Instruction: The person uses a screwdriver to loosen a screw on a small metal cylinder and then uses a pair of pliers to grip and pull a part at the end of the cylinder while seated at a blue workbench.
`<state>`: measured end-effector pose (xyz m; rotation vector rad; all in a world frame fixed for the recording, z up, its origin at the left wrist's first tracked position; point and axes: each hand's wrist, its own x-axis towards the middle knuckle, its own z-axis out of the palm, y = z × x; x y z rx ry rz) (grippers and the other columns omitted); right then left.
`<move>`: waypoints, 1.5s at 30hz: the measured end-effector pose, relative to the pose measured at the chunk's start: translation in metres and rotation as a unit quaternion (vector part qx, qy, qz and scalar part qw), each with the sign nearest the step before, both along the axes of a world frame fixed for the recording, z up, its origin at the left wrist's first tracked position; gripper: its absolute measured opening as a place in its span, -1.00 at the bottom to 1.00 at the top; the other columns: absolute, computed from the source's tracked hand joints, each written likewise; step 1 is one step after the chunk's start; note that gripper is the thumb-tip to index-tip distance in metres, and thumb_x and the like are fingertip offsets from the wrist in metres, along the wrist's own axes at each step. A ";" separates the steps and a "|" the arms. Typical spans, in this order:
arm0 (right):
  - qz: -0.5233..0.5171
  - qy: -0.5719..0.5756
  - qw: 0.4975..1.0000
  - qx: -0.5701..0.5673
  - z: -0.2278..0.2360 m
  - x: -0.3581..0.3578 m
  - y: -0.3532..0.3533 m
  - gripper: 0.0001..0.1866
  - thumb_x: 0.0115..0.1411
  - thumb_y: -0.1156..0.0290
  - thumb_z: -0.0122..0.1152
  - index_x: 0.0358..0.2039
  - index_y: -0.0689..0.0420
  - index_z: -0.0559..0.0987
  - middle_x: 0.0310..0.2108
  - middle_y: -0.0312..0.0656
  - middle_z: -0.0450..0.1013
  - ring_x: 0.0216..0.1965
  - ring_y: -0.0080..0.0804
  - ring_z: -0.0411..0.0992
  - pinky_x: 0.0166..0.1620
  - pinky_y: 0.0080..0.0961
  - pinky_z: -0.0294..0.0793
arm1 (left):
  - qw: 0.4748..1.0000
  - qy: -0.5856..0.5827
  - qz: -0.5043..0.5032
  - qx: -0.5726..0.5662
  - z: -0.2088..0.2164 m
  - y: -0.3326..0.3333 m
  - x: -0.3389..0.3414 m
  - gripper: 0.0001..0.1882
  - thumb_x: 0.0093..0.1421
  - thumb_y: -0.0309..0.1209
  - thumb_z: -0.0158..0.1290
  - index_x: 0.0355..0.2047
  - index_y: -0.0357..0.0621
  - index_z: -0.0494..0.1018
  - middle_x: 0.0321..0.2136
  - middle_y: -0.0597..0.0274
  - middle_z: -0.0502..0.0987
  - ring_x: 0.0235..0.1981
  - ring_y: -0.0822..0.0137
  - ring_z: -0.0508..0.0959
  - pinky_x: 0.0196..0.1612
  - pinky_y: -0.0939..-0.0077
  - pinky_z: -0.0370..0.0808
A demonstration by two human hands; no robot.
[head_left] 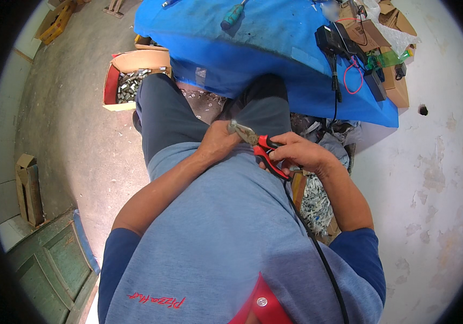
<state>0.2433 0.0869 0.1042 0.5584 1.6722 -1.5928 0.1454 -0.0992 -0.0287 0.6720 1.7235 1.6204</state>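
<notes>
My right hand point(300, 152) is closed round the red and black handles of a pair of pliers point(264, 142). The metal jaws point left, toward my left hand point(219, 142), above my lap. My left hand is closed, its fingertips pinching a small shiny metal piece point(232, 127) at the tip of the jaws. Its shape is too small to make out, and whether the jaws grip it is unclear.
Ahead stands a table with a blue cover point(264, 59), bearing a teal-handled screwdriver point(232, 17), black adapters point(333, 40) and a green bottle point(385, 59). A cardboard box point(110, 86) of small metal parts is left of my knees. A black cable point(318, 243) crosses my shirt.
</notes>
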 end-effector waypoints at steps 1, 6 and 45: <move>-0.010 -0.012 1.000 -0.009 0.005 0.000 -0.002 -0.67 0.13 0.39 0.11 -0.11 0.25 0.55 -0.30 -0.18 0.58 -0.42 -0.61 0.47 -0.44 -0.64 0.48 | 1.000 0.003 -0.001 -0.005 0.000 0.000 0.000 -0.78 0.23 -0.38 0.04 -0.36 -0.29 0.59 -0.51 0.32 0.60 -0.43 0.57 0.50 -0.36 0.55 0.45; -0.030 -0.026 0.999 -0.028 0.007 0.000 0.000 -0.69 0.13 0.36 0.13 -0.14 0.23 0.56 -0.30 -0.17 0.58 -0.41 -0.57 0.49 -0.36 -0.58 0.50 | 1.000 0.016 -0.004 -0.003 0.004 0.000 0.001 -0.78 0.23 -0.38 0.04 -0.31 -0.29 0.60 -0.47 0.27 0.63 -0.41 0.56 0.53 -0.35 0.56 0.47; -0.009 0.039 0.929 -0.368 0.003 0.003 -0.054 -0.60 0.17 0.36 0.05 -0.06 0.38 0.43 -0.40 0.03 0.51 -0.46 -0.29 0.55 -0.44 -0.42 0.59 | 0.988 0.095 0.122 -0.004 0.015 0.016 0.009 -0.58 0.20 -0.22 0.05 -0.69 -0.27 0.37 -0.75 0.09 0.35 -0.70 0.25 0.33 -0.57 0.28 0.27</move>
